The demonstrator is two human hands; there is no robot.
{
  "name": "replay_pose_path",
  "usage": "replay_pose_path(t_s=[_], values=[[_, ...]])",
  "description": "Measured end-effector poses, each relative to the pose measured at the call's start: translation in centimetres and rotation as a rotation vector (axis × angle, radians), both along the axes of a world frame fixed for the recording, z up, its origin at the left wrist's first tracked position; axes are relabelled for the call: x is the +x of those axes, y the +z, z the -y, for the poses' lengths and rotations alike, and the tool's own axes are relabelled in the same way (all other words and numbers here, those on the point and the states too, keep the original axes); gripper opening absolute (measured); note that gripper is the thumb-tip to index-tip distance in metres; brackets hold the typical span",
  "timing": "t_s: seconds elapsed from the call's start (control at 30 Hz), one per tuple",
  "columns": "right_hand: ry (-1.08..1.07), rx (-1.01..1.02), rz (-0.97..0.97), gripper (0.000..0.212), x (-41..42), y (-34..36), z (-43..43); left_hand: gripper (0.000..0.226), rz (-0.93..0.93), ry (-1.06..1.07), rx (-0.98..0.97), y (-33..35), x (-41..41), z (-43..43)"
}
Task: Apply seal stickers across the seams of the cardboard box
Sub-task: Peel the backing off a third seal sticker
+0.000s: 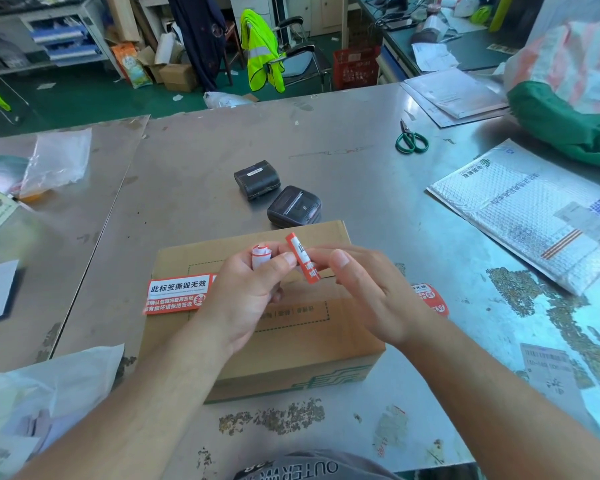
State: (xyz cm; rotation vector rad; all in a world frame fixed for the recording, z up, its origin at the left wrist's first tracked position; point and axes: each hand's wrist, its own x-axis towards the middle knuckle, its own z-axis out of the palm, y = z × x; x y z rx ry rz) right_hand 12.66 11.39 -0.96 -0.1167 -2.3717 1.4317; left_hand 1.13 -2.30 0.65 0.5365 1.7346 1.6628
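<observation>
Head view, steel table (343, 140), cluttered workshop, cardboard box (291, 348)

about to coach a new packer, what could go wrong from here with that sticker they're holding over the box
The loose sticker is pinched between the left hand and right hand; it could curl and stick to itself or to a finger. The left hand also holds a curled backing scrap that might catch the adhesive. Both hands hide the cardboard box seam, so placement could go crooked.

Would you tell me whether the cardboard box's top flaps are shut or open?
Shut. The cardboard box has a flat top, and two red seal stickers already lie over its left and right edges.
</observation>
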Motion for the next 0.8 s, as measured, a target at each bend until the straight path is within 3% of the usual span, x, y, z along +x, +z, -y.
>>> replay_pose_path(t_s=[0.1, 0.23, 0.4, 0.63, 0.8], values=[[0.01, 0.018, 0.01, 0.049, -0.1, -0.1, 0.1, 0.019, 0.009, -0.001, 0.001, -0.1, -0.1, 0.0], [-0.021, 0.025, -0.023, 0.047, 0.1, 0.0, 0.2, 0.044, -0.004, -0.021, -0.016, -0.2, -0.5, 0.0], [-0.027, 0.046, 0.036, 0.055, -0.1, -0.6, 0.1, 0.013, -0.017, -0.058, -0.025, 0.1, -0.1, -0.3], [-0.014, 0.107, 0.045, 0.064, -0.8, -0.8, 0.1, 0.013, -0.036, -0.022, -0.065, 0.3, -0.4, -0.1], [-0.008, 0.093, 0.029, 0.055, -1.0, -0.5, 0.9, 0.018, -0.007, 0.006, -0.104, -0.2, -1.1, 0.6]])
